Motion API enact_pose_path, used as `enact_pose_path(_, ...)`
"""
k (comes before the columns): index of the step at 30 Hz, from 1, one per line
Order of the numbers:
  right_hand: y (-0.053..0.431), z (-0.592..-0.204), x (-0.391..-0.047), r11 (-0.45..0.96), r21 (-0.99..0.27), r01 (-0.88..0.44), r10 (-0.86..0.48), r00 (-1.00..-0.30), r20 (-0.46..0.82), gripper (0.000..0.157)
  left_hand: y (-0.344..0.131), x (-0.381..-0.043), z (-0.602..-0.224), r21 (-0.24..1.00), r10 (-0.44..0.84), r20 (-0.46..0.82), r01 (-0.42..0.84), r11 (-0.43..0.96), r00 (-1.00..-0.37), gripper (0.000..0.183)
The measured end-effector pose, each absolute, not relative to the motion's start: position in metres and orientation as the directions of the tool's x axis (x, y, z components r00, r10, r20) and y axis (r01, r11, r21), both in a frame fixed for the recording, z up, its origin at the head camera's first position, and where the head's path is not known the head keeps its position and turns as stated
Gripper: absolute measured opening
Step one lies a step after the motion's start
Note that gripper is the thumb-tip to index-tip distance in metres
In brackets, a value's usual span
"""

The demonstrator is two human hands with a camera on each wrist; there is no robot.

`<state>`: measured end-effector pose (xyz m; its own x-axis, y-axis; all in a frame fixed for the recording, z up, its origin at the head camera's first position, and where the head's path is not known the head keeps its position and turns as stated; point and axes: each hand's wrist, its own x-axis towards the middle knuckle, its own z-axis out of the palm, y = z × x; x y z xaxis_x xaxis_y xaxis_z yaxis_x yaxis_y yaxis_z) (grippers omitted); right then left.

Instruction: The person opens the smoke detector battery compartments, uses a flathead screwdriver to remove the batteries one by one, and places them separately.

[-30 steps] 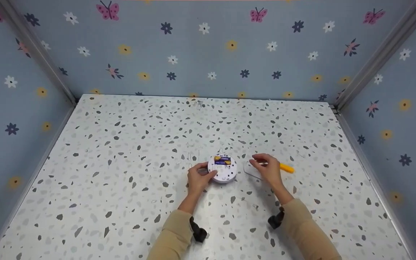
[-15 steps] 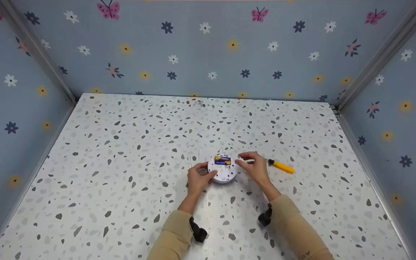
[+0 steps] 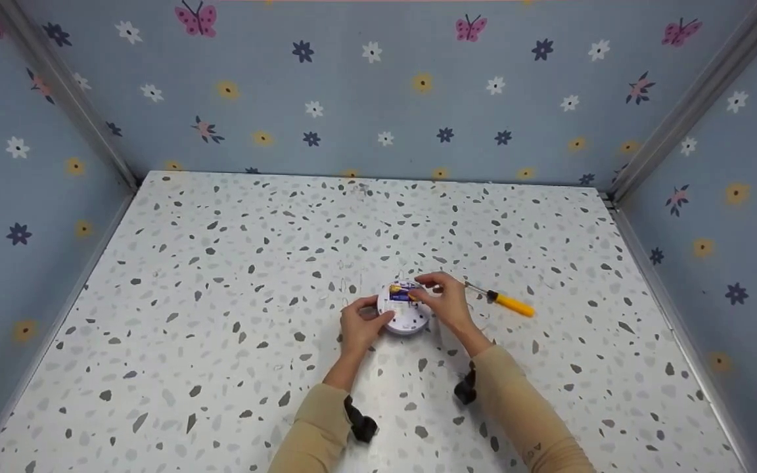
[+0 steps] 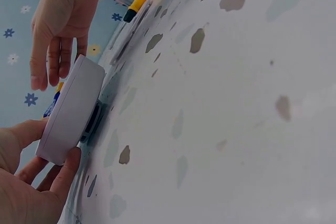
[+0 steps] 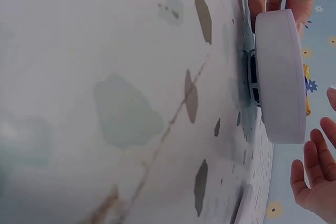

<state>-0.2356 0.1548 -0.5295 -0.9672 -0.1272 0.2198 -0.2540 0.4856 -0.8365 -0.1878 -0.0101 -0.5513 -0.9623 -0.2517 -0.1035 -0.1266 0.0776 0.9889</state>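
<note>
A round white battery-powered device [image 3: 405,322] lies low over the table, its back face up and its battery bay exposed. Purple-and-yellow batteries [image 3: 397,293] sit in that bay. My left hand [image 3: 360,325] grips the device's left side, thumb on the upper face and fingers around the edge. Over its right side hovers my right hand [image 3: 449,303], thumb and fingertips close to the batteries. In the left wrist view the fingers of the right hand [image 4: 65,30] look fairly straight, with nothing visible between them. The device [image 5: 281,77] shows a dark part underneath.
A screwdriver [image 3: 513,304] with a yellow handle lies right of my right hand. A pale flat piece [image 5: 244,205] lies on the speckled table [image 3: 253,263]. Flower-patterned walls [image 3: 378,92] stand at the back and both sides.
My right hand has moved left from beside the screwdriver to over the device's batteries, uncovering the screwdriver's shaft. The left hand and the device have stayed in place.
</note>
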Motion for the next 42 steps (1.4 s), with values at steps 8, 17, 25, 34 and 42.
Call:
enact_pose_path(8, 0.145, -0.532, -0.242, 0.516, -0.806, -0.291, -0.168, -0.957, 0.238, 0.026, -0.01, -0.187, -0.551, 0.988, -0.251, -0.098, -0.125, 0.094, -0.963, 0.036)
enact_pose_path(17, 0.135, -0.532, -0.243, 0.501, -0.809, -0.307, -0.198, -0.951, 0.239, 0.024, -0.01, -0.184, -0.551, 0.996, -0.239, -0.017, -0.038, 0.082, -0.971, 0.036)
enact_pose_path(25, 0.131, -0.531, -0.243, 0.544, -0.788, -0.287, -0.196, -0.957, 0.212, 0.023, -0.01, -0.186, -0.551, 0.995, -0.247, -0.034, -0.056, 0.084, -0.969, 0.035)
enact_pose_path(34, 0.126, -0.534, -0.244, 0.579, -0.771, -0.265, -0.186, -0.964, 0.191, 0.02, -0.01, -0.187, -0.549, 0.997, -0.244, -0.026, -0.044, 0.066, -0.969, 0.035)
enact_pose_path(42, 0.125, -0.535, -0.245, 0.585, -0.765, -0.27, -0.178, -0.963, 0.203, 0.016, -0.01, -0.187, -0.549, 0.997, -0.248, -0.036, -0.053, 0.06, -0.968, 0.034)
